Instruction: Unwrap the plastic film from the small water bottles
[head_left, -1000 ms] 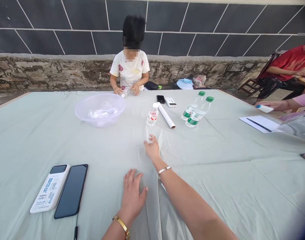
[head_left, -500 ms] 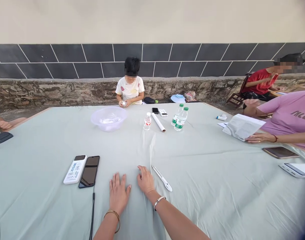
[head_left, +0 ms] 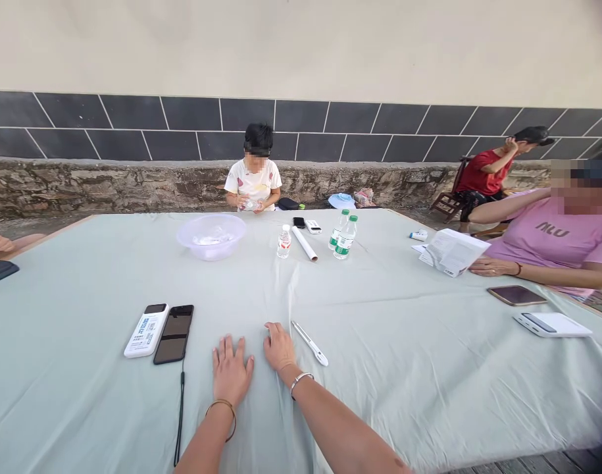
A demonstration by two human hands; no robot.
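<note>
My left hand [head_left: 233,370] lies flat on the pale green tablecloth [head_left: 108,408], palm down with the fingers spread. Just right of it, my right hand [head_left: 279,349] rests on the cloth, its fingers loosely bent and nothing visible in them. A slim white utility knife [head_left: 310,343] lies right beside my right hand, apart from it. To the left of my left hand are a dark phone [head_left: 174,334] with a black wrist strap [head_left: 180,415] and a white power bank [head_left: 146,331].
Farther off stand a translucent purple basin [head_left: 211,237] holding clear plastic, a small bottle [head_left: 283,242], a white roll [head_left: 304,243] and two green-capped water bottles [head_left: 345,238]. On the right, a person in pink [head_left: 552,230] holds a white leaflet [head_left: 453,251]. Another person [head_left: 254,178] sits opposite.
The view has shifted, so the table's things sit slightly further left. Both my hands stay resting on the cloth. The person in pink has raised an arm toward the head, as has the person in red.
</note>
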